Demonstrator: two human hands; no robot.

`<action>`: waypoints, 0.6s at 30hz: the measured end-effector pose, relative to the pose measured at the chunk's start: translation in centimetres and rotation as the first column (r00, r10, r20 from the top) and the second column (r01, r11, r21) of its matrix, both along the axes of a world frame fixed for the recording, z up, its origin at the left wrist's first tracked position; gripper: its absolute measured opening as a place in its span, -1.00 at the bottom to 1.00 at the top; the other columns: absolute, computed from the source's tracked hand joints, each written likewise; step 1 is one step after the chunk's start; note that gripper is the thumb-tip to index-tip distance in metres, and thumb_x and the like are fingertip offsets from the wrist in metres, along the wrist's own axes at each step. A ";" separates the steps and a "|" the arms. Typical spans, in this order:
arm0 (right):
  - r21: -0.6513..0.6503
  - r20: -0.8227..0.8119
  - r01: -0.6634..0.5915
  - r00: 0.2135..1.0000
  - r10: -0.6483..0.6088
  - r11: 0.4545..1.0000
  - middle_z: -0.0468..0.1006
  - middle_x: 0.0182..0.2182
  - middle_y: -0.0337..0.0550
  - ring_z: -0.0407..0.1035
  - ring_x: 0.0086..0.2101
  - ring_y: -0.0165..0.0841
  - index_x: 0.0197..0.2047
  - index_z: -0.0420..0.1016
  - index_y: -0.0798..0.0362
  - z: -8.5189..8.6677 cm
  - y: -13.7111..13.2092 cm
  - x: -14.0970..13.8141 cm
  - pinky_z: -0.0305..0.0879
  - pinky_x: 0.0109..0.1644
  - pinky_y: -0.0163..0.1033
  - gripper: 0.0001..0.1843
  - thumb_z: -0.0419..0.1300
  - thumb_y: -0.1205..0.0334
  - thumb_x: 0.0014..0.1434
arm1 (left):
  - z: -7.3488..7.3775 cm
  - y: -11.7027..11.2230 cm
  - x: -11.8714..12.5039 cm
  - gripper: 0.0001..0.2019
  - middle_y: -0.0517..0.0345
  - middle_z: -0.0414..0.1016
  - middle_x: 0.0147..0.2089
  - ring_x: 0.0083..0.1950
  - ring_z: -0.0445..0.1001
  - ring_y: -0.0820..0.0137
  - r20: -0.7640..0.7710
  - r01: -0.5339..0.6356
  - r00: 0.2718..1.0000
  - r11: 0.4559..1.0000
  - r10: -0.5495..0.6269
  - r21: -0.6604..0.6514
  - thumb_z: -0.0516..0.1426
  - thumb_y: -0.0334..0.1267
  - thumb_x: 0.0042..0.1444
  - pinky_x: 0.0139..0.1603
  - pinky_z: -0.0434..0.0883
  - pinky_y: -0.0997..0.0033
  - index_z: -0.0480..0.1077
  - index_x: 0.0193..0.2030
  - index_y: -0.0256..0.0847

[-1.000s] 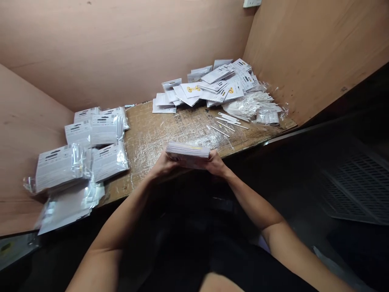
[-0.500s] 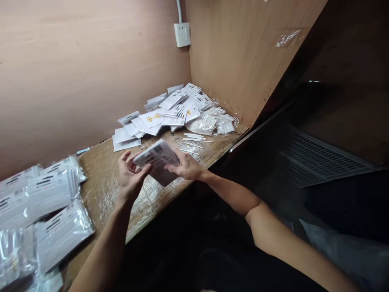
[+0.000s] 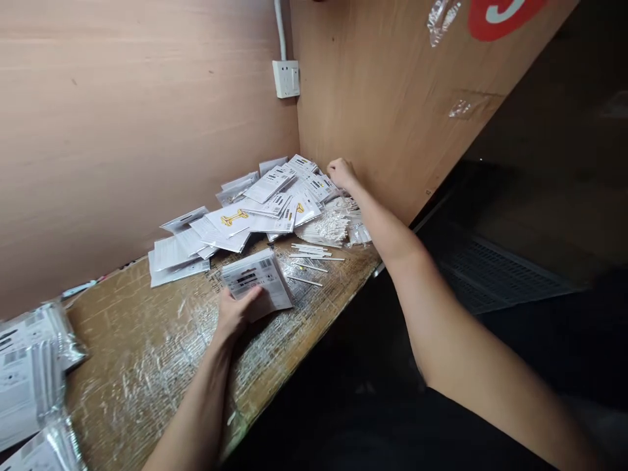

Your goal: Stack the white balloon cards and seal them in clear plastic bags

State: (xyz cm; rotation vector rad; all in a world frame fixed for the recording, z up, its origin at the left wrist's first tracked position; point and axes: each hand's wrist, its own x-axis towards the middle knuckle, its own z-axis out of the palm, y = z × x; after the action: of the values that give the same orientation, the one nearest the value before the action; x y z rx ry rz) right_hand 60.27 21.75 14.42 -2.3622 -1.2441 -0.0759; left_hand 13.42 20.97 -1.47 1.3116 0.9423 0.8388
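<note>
My left hand grips the near edge of a stack of white printed cards that rests on the tape-covered wooden bench. My right hand is stretched to the far corner, fingers curled down onto the loose pile of white cards there; what it holds, if anything, is hidden. One card in that pile shows a gold bone shape.
A heap of thin white sticks in clear wrap lies beside the pile, with a few loose sticks. Bagged card bundles sit at the left edge. Wooden panels wall the bench; a wall socket hangs above.
Both hands held the stack a second ago. The right hand has let go and reached to the far pile; the left has lowered the stack onto the bench. The view has swung right.
</note>
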 end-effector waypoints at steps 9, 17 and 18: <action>-0.553 0.049 0.038 0.999 -0.013 0.832 0.66 0.08 0.41 0.59 0.07 -0.03 0.28 0.62 0.27 -3.7 7.1 4.6 0.42 0.23 -0.07 -0.45 0.51 0.23 0.30 | -0.8 0.4 -0.7 -0.26 -0.16 0.78 -0.05 -0.04 0.78 -0.07 0.007 0.033 0.999 0.996 -0.032 -0.082 0.64 0.11 -0.31 0.03 0.73 -0.04 0.57 -0.02 -0.20; -0.791 -0.091 -0.009 0.991 -0.102 0.611 0.66 -0.44 0.06 0.53 -0.41 -0.26 -0.10 0.73 0.35 -3.4 9.0 4.6 0.51 -0.16 -0.16 -0.70 0.43 0.19 0.39 | -0.6 0.3 -0.5 -0.34 -0.19 0.79 -0.04 -0.04 0.79 -0.06 0.070 0.105 0.993 0.987 -0.097 -0.119 0.63 0.09 -0.24 0.10 0.72 -0.09 0.61 -0.07 -0.21; -0.802 -0.097 -0.020 0.990 -0.098 0.597 0.66 -0.43 0.06 0.52 -0.41 -0.26 -0.14 0.73 0.33 -3.0 8.9 4.7 0.50 -0.17 -0.16 -0.69 0.44 0.16 0.39 | -0.6 0.3 -0.5 -0.34 -0.19 0.79 -0.05 -0.04 0.79 -0.06 0.076 0.108 0.992 0.987 -0.100 -0.121 0.63 0.08 -0.25 0.11 0.72 -0.10 0.61 -0.07 -0.21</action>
State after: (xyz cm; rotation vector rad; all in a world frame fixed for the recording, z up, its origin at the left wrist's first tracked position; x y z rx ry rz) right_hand 64.93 30.65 11.38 -3.0708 -1.3290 0.7990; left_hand 12.92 21.30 -2.04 1.2056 0.8504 0.7291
